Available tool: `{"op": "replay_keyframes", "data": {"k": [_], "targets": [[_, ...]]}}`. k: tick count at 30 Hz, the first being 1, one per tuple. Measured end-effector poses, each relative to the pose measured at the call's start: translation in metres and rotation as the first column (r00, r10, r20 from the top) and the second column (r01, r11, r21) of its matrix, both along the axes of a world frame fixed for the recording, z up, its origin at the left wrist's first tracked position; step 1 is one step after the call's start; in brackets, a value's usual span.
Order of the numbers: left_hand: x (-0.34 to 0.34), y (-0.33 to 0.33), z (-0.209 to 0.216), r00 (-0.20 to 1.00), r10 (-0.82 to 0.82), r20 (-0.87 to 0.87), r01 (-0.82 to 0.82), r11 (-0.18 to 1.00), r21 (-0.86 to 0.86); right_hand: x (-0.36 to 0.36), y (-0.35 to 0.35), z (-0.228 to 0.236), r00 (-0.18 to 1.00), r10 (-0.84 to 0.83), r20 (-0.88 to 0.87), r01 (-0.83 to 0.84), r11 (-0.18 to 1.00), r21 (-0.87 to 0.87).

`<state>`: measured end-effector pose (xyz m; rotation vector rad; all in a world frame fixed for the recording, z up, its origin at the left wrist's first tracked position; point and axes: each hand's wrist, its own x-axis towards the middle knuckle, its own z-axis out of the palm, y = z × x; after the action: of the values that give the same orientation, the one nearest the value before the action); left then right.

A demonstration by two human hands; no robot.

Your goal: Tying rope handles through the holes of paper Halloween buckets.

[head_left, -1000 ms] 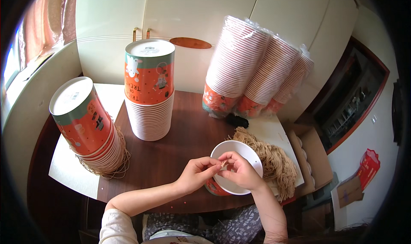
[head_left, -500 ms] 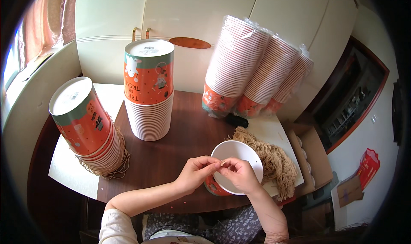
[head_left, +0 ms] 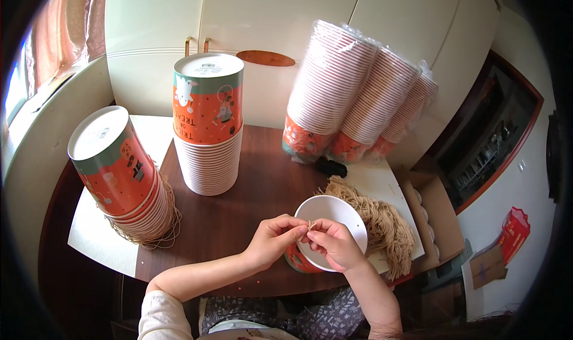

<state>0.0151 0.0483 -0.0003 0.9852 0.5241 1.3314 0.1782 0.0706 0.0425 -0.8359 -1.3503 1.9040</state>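
Observation:
Fingertips of my left hand [head_left: 274, 242] and my right hand [head_left: 337, 246] meet in a pinch on a small bit of tan cord [head_left: 311, 225]. Both hands are over the left part of an open paper bucket [head_left: 343, 218], white inside and orange outside, standing upright near the table's front edge. A small dark hole shows in its right wall. Most of the cord is hidden by my fingers. Right beside the bucket lies a thick bundle of tan cords [head_left: 382, 221].
Upside-down bucket stacks stand at the left [head_left: 113, 167] and back middle [head_left: 208, 125]; cord loops surround the left one's base. Plastic-wrapped bucket stacks [head_left: 334, 83] stand at the back right, near a black object [head_left: 330, 167]. A cardboard box [head_left: 439, 232] sits past the table's right edge.
My right hand's fingers have shifted slightly and curled in more around the cord. My left hand stays nearly where it was, and the bucket has not moved.

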Motion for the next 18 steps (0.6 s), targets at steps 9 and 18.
{"op": "replay_keyframes", "data": {"k": [9, 18], "targets": [[0.0004, -0.0028, 0.0042, 0.987, 0.111, -0.112, -0.100, 0.989, 0.106, 0.0005, 0.0003, -0.0029, 0.997, -0.034, -0.072, 0.027, 0.995, -0.092], [-0.0011, -0.0014, 0.0023, 0.967, 0.101, -0.236, -0.078, 0.991, 0.105, -0.0007, -0.0017, -0.0080, 0.997, -0.071, 0.027, 0.066, 0.988, 0.142]]}}
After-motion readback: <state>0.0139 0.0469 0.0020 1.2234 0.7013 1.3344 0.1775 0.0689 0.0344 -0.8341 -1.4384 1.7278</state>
